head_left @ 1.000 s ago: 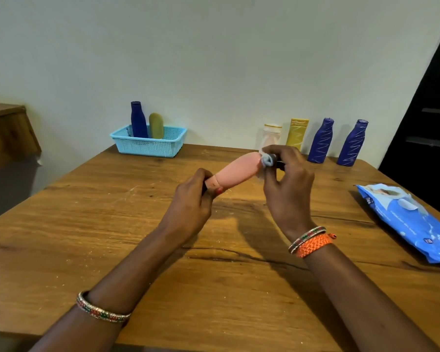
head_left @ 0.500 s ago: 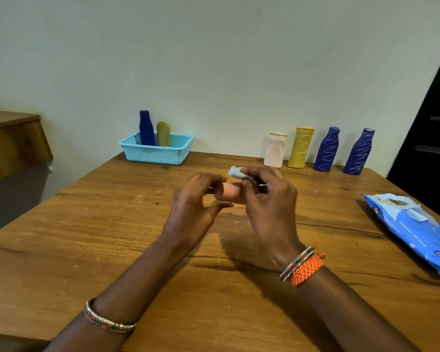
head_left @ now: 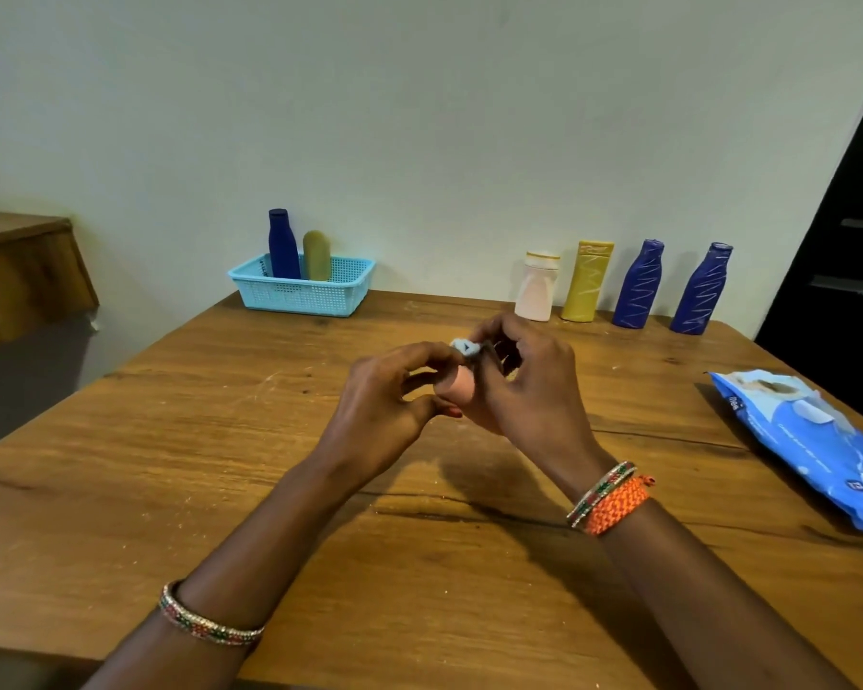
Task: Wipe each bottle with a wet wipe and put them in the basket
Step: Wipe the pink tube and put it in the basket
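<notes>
Above the middle of the table my left hand (head_left: 384, 405) grips a pink bottle (head_left: 457, 385), mostly hidden between both hands. My right hand (head_left: 524, 390) pinches a small crumpled wet wipe (head_left: 465, 347) against the bottle's upper side. A light-blue basket (head_left: 290, 296) stands at the back left with a dark blue bottle (head_left: 283, 244) and an olive bottle (head_left: 316, 255) upright in it. Along the back right stand a white bottle (head_left: 536, 287), a yellow bottle (head_left: 587, 281) and two dark blue bottles (head_left: 638, 283) (head_left: 701, 288).
A blue wet-wipe pack (head_left: 813, 440) lies at the table's right edge. A wooden ledge (head_left: 21, 261) juts from the wall at the left. A dark doorway (head_left: 838, 231) is at the right. The wooden table (head_left: 170, 465) spreads toward me.
The pink bottle has been drawn in between my hands and turned end-on, so less of it shows. My right hand with the wipe has slid along it toward the left hand.
</notes>
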